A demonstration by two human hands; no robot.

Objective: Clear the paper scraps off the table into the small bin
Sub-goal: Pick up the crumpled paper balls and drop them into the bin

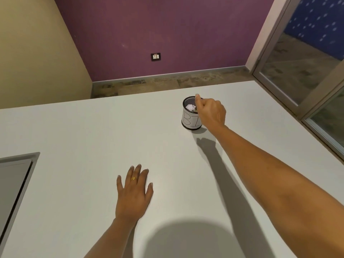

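The small bin (189, 120), a black mesh cup wrapped in white paper with hand-drawn letters, stands on the white table (93, 138) towards its far right. White paper scraps (190, 107) lie inside it. My right hand (211, 111) hovers over the bin's right rim with the fingers curled downward; no scrap shows in them, and the fingertips are partly hidden behind the hand. My left hand (133, 192), with a gold ring on one finger, lies flat on the table near me, fingers spread. No loose scraps show on the tabletop.
A grey recessed panel (13, 181) is set into the table at the left edge. Beyond the table's far edge are the floor and a purple wall with a socket (155, 56). A glass door frame (290, 75) runs along the right.
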